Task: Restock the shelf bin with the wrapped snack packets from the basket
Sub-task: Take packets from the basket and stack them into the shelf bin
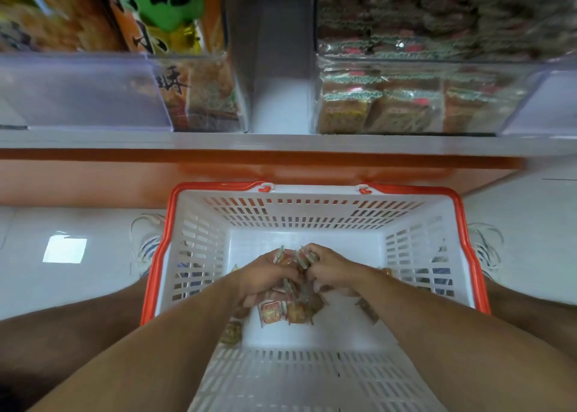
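Note:
A white basket (199, 249) with an orange rim stands on the floor below the shelf. Both my hands are inside it, side by side. My left hand (265, 274) and my right hand (334, 268) each grip a bunch of small wrapped snack packets (292, 260), fingers curled round them. Several more packets (273, 313) lie loose on the basket floor beneath my hands. Above, the clear shelf bin (406, 99) at the right holds several of the same wrapped packets.
A second clear bin (93, 93) at the left holds large orange and green snack bags (175, 15). A gap (274, 68) separates the two bins. The shelf edge (281, 143) has an orange strip below. My shoes (146, 246) flank the basket on the white floor.

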Tool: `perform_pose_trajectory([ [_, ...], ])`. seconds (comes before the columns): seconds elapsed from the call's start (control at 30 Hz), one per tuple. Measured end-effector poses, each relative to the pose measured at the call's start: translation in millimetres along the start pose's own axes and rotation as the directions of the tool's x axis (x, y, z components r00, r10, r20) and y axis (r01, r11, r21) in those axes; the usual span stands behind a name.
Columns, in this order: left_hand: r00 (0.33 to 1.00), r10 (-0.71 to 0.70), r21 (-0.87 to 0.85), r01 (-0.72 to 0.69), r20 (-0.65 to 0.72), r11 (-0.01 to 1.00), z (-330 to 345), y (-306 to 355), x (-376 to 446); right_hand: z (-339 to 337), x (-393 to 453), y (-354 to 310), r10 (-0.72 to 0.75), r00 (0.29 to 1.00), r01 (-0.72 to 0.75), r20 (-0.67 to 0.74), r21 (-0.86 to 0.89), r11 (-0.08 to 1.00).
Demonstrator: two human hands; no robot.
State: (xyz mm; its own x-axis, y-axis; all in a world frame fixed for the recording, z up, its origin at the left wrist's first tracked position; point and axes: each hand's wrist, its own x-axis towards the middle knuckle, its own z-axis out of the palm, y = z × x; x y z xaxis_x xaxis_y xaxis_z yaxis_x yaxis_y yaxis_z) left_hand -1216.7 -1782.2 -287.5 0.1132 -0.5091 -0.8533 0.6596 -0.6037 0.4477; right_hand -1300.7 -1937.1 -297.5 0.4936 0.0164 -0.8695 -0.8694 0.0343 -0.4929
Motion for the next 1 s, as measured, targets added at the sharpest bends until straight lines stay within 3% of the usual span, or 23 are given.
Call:
perform_pose_trajectory([
  [0.2,0.984,-0.048,-0.114,0.069,0.172,0.991,9.0,37.9,-44.7,-11.9,-57.4,-30.5,-0.005,0.996,-0.014,0.087,0.211,0.977],
  [0.37,0.958,0.043,-0.134,-0.005,0.282,0.991,26.7,96.0,-110.2,-19.5,-138.4,-82.5,-0.169,0.983,0.152,0.071,0.200,0.968],
  [0.6,0.878,0.407,-0.093,-0.397,0.253,0.913,80.1,162.4,-219.0,-27.6,-263.3,-140.5,-0.445,0.893,0.439,-0.063,0.341,0.831],
  [0.73,0.765,0.621,-0.210,-0.588,0.171,0.781,97.4,185.6,-268.4,-29.5,-314.2,-160.2,-0.548,0.836,0.415,0.029,0.620,0.666],
  [0.8,0.708,0.687,-0.280,-0.635,0.161,0.720,105.6,194.2,-286.0,-23.7,-326.6,-164.4,-0.631,0.768,0.362,0.108,0.740,0.567],
  [0.87,0.659,0.737,-0.327,-0.671,0.149,0.665,112.4,199.3,-292.7,-16.7,-330.7,-166.5,-0.689,0.707,0.352,0.160,0.766,0.538],
  [0.93,0.632,0.767,-0.396,-0.679,0.114,0.618,115.4,206.3,-293.1,-15.6,-330.6,-171.2,-0.699,0.701,0.364,0.144,0.770,0.524],
  [1.0,0.628,0.777,-0.461,-0.674,0.054,0.577,112.9,216.1,-291.5,-21.5,-330.8,-178.3,-0.676,0.737,0.471,-0.005,0.721,0.508],
])
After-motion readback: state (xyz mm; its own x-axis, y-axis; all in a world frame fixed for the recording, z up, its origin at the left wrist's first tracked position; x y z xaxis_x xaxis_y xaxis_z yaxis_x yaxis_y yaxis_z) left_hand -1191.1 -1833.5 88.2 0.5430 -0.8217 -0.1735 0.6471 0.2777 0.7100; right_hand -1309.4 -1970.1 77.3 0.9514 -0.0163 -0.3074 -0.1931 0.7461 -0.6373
